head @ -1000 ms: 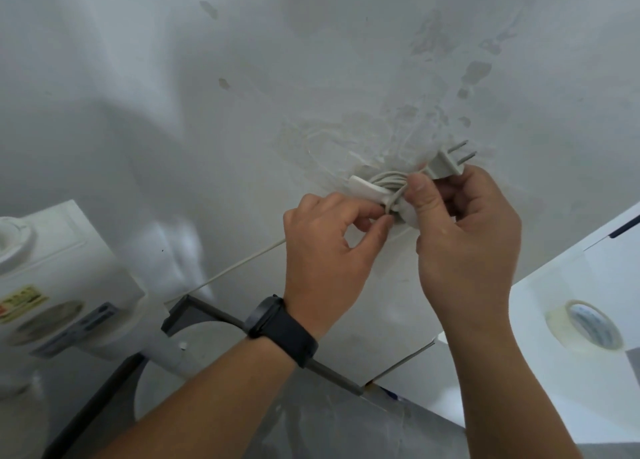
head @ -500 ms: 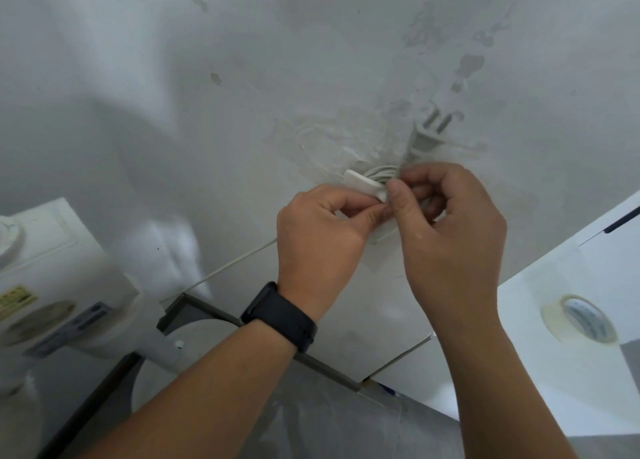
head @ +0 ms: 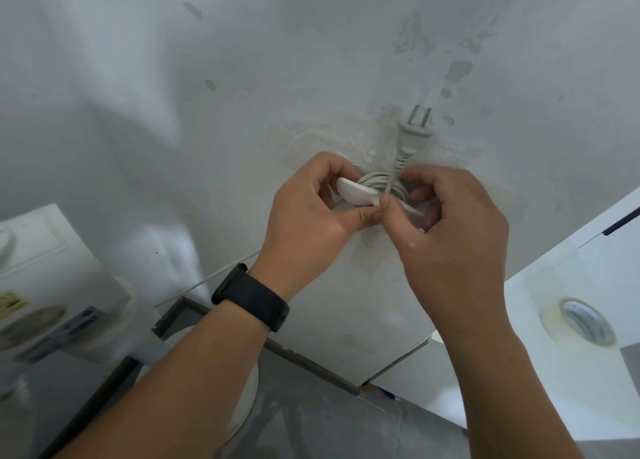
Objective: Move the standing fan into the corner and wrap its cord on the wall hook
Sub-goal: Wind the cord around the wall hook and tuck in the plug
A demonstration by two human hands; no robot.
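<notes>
Beige tape roll (head: 577, 321) right, fan (head: 52, 285) left

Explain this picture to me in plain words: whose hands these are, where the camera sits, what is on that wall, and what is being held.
There is no machine here. A person wears a camera on the head, looking forward and down, so the two bare hands are that person's own. The left hand, with a black wristband, holds the white wall hook. A pale cord is coiled round the hook. The right hand pinches the cord's last stretch, and the plug sticks up above the coil, prongs upward. At lower left is part of the white fan; at right a tape roll lies on a white surface.
</notes>
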